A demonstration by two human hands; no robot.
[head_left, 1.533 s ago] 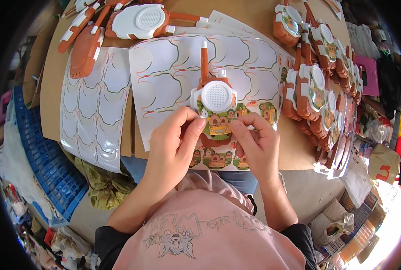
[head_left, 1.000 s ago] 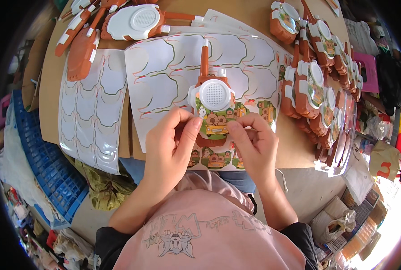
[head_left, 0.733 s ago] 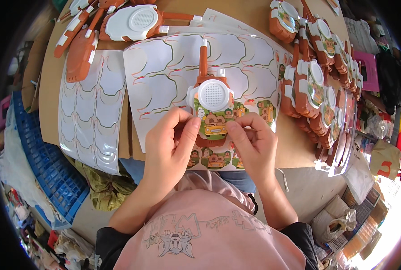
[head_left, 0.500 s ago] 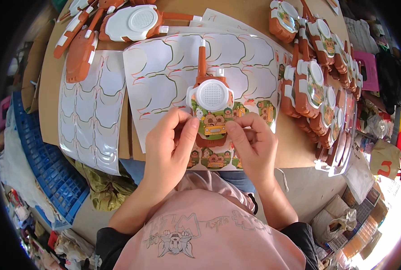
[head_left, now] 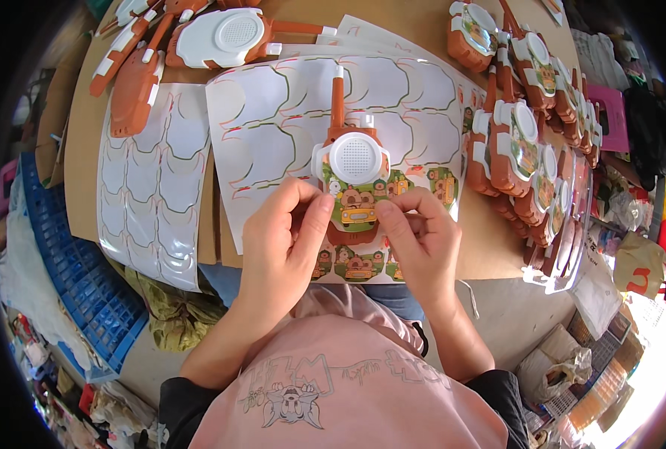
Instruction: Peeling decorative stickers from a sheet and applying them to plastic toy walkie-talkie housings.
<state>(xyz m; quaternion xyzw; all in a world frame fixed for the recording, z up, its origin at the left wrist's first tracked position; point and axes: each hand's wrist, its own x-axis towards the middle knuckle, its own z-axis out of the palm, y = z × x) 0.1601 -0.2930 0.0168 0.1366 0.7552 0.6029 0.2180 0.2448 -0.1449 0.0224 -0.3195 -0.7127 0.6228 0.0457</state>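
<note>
A brown and white toy walkie-talkie [head_left: 356,156] lies face up in front of me, its antenna pointing away. On its lower front is a colourful sticker [head_left: 358,211] with cartoon bears and a yellow car. My left hand [head_left: 282,236] pinches the sticker's left edge between thumb and forefinger. At the opposite edge, my right hand [head_left: 425,238] does the same, its other fingers curled. How firmly the sticker lies on the toy cannot be told. Beneath the toy is a large sticker sheet [head_left: 252,153], mostly bare backing, with several printed stickers along its near side.
To the left lies another peeled sheet [head_left: 147,179]. Plain toy walkie-talkies [head_left: 224,37] sit at the far left, and a pile of stickered ones [head_left: 514,146] at the right. All rest on a cardboard-brown tabletop [head_left: 490,251]. A blue plastic crate [head_left: 86,280] stands beside the table.
The walkie-talkie and the sheet under it have shifted very slightly to the right. Both hands keep the same pinch on the sticker.
</note>
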